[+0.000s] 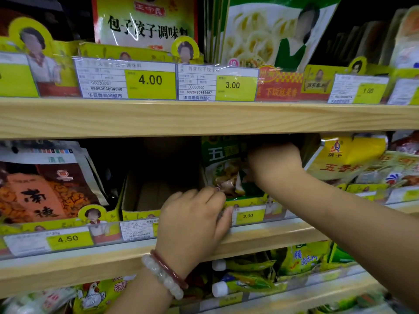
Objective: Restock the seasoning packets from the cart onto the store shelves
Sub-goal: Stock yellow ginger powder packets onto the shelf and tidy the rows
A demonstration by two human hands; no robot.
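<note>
Middle shelf (260, 236), light wood, price rail along its front edge:
- Green seasoning packets (223, 165), standing upright in a yellow display box (247, 201) at centre-right of the shelf, above a 3.00 price tag (248, 215)
- Right hand (275, 164), reached in under the shelf above, fingers curled onto the right side of the green seasoning packets, gripping them; fingertips hidden behind the packets
- Left hand (195, 223), fingers curled, pinching the lower front edge of the green seasoning packets at the rim of the yellow display box; two bead bracelets (165, 274) on the wrist, one pale, one dark red
- Open cardboard box (145, 196), just left of the yellow display box, its inside dark, contents not discernible
- Orange-and-brown packets (43, 191), far left, above a 4.50 price tag (68, 239)
- Yellow packets (349, 157), to the right of the right hand, leaning

Upper shelf (204, 118):
- White-and-red packets (145, 21), above a 4.00 price tag (149, 80)
- Green-and-white dumpling packets (272, 30), above a second 3.00 price tag (232, 85)

Lower shelf (317, 291):
- Yellow-green packets (301, 259), lying in a loose heap; two white caps showing among them
</note>
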